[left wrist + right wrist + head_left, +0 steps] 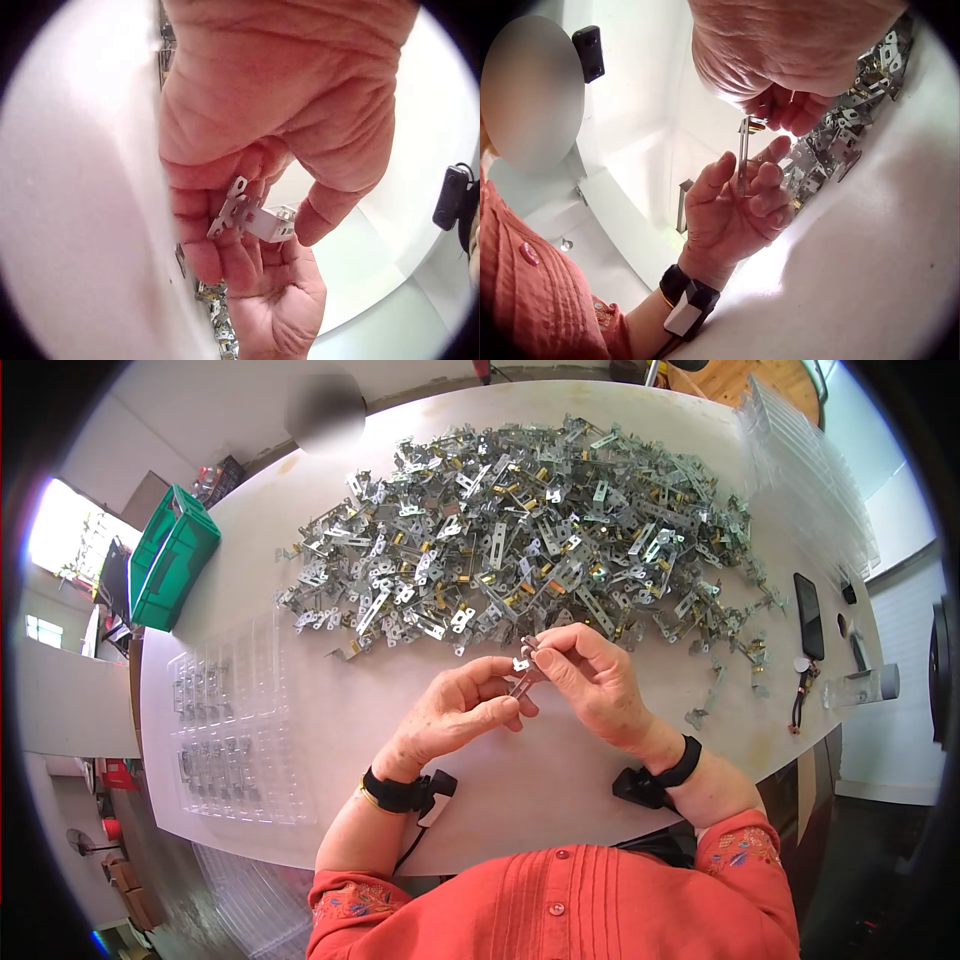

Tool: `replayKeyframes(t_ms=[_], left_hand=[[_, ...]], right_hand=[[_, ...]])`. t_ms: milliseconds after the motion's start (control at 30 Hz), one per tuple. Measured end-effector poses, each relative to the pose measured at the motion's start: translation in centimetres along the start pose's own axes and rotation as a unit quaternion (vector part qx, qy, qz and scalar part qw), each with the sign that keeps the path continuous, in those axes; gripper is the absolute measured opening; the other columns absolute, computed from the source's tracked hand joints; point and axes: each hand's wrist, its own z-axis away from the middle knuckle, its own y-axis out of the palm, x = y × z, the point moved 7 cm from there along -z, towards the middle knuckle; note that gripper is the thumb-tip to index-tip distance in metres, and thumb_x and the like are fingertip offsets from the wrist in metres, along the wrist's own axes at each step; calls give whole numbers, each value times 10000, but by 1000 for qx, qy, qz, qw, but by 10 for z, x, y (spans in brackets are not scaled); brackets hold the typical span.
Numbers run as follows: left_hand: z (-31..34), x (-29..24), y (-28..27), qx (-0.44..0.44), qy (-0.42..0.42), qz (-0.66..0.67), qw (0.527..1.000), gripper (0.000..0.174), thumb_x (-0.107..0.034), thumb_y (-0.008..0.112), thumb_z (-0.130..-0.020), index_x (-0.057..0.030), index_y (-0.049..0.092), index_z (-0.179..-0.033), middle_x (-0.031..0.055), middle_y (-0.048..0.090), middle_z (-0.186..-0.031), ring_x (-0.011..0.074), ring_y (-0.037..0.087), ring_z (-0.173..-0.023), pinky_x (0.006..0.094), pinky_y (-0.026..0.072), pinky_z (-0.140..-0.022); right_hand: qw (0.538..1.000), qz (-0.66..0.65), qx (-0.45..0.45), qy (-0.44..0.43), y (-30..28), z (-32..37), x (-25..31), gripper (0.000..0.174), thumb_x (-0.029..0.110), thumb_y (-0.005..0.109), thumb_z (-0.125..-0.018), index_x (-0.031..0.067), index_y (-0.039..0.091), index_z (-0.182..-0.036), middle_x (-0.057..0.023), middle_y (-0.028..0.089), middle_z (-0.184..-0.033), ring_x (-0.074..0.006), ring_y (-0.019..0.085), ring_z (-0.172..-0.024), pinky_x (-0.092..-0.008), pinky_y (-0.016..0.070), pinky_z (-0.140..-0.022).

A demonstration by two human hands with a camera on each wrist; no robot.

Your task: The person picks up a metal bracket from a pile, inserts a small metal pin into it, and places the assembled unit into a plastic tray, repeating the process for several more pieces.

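Note:
Both hands meet over the white table, in front of a wide pile of small metal brackets (520, 540), some with brass-coloured parts. One metal bracket (524, 682) with a slotted strip is between them. My right hand (597, 685) pinches its upper end between thumb and fingers. My left hand (455, 710) holds the lower part, with its thumb at one side and curled fingers at the other. In the left wrist view the bracket (262, 223) shows a bent, holed end. In the right wrist view its long strip (743, 157) stands upright against the left fingers.
A clear plastic tray (270, 660) holding rows of brackets lies at the left. Behind it is a green crate (180, 560). Clear trays (810, 470) are stacked at the back right, with a phone (808, 615) and a bottle (860, 688) nearer.

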Motion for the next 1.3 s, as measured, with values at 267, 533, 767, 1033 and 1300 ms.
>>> replayKeyframes(t_ms=[267, 533, 767, 1033, 1300], left_hand=[[1, -10, 6, -63, 58, -32, 996, 343, -108, 715, -936, 5, 512, -1188, 142, 685, -1101, 191, 676, -988, 345, 539, -903], [6, -28, 7, -154, 172, -299, 926, 209, -38, 747, -874, 8, 584, -996, 62, 688, -869, 130, 697, -837, 287, 563, -756], [12, -27, -7, -215, 180, -317, 906, 137, -25, 684, -903, 10, 576, -979, 74, 694, -863, 122, 699, -796, 278, 565, -717], [8, -13, -27, -247, 192, -138, 940, 138, -36, 592, -969, 29, 520, -1068, 103, 691, -936, 141, 701, -838, 286, 595, -698], [10, -28, -27, -229, 207, -85, 947, 140, -63, 561, -989, 20, 517, -1093, 92, 701, -932, 123, 688, -840, 276, 569, -707]], right_hand=[[998, 48, -30, 9, -4, 2, -2, 68, 83, 598, -1019, 23, 613, -1046, -27, 669, -902, -69, 635, -827, -241, 533, -748], [999, 33, -8, 3, 7, -1, 0, 75, 93, 568, -1034, 25, 589, -1059, -33, 677, -916, -93, 662, -832, -269, 575, -765], [998, 4, -49, -30, 8, -3, 6, 122, 102, 562, -1041, 31, 585, -1138, -22, 614, -992, -82, 626, -885, -254, 554, -802], [982, -147, 54, 106, 23, 10, -9, 102, 140, 548, -1044, 38, 543, -1045, -52, 602, -832, -141, 602, -728, -288, 514, -692], [903, -68, 316, 284, 63, 37, -29, 126, 136, 595, -1018, 15, 582, -986, -65, 636, -857, -158, 633, -755, -291, 523, -713]])
